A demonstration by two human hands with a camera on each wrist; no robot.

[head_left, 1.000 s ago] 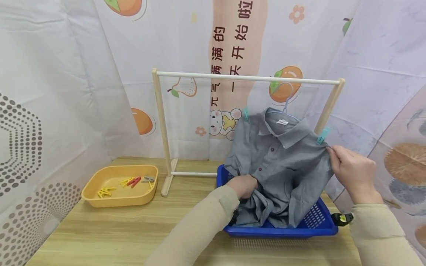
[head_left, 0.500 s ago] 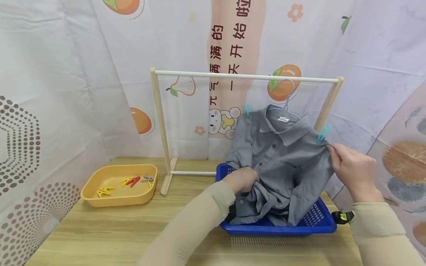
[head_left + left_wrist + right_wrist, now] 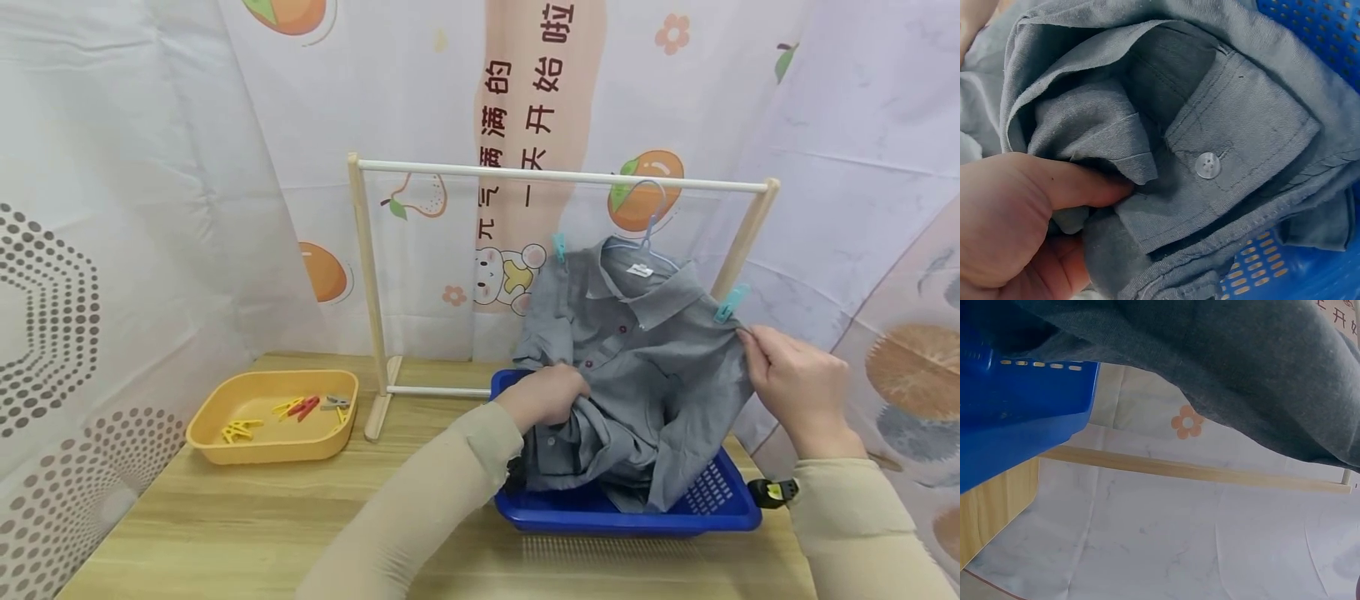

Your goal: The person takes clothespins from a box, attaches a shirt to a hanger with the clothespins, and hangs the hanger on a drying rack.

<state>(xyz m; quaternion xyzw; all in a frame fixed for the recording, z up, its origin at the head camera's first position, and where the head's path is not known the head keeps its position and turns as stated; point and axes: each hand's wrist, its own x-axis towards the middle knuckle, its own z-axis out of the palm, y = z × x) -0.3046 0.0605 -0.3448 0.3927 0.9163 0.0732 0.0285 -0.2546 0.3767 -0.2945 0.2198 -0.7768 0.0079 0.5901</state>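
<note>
A grey button-up shirt (image 3: 630, 358) is on a pale blue hanger (image 3: 649, 229), its lower part bunched in a blue basket (image 3: 637, 523). Teal clothespins (image 3: 729, 304) sit at both shoulders. My right hand (image 3: 798, 383) pinches the shirt's shoulder just below the clothespin on the right. With my left hand (image 3: 546, 393) I grip the bunched cloth lower down. In the left wrist view, the thumb (image 3: 1094, 186) presses into folds beside a buttoned cuff (image 3: 1241, 137). Grey cloth fills the top of the right wrist view, where the right hand is almost wholly out of frame.
Behind the basket stands a drying rack with a white top bar (image 3: 562, 175) and wooden posts (image 3: 367, 275). A yellow tray (image 3: 277, 454) with several yellow, red and grey clothespins lies to the left on the wooden table (image 3: 247, 533). Printed curtains surround the table.
My left hand has lifted slightly, drawing the bunched cloth up and away from the basket's front rim. The right hand keeps its pinch at the shoulder.
</note>
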